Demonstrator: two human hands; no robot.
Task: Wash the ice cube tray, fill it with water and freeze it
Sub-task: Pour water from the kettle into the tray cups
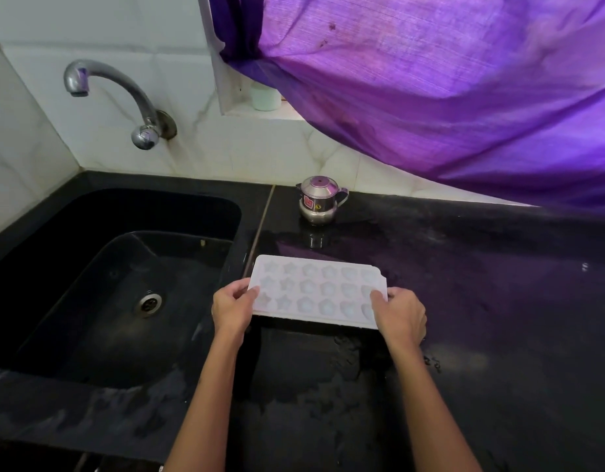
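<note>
Two bare forearms reach up from the bottom edge of the frame over the black table [498, 352], whose surface shows wet patches near the lower centre. The left hand [232, 310] grips the left short end of the ice cube tray [316, 290], thumb curled over the top rim. The right hand [401, 313] holds the right short end the same way, thumb lying on the tray's top face and the other fingers hidden beneath.

The ice cube tray is white, with three rows of shaped pockets, some like stars and some rounder. It sits in the middle of the frame, above the table just right of the sink [100, 301], its far edge tilted slightly up. Whether its near edge touches the table cannot be told.

The sink is black and fills the left half of the frame, with a round metal drain [148, 303] in its floor. Farther back, a small steel pot [320, 202] with a lid stands on the table near the wall. A curved metal tap [124, 100] juts from the white tiled wall at the upper left. A purple curtain [430, 80] hangs across the upper right, partly covering a pale container [265, 98] on the sill.
</note>
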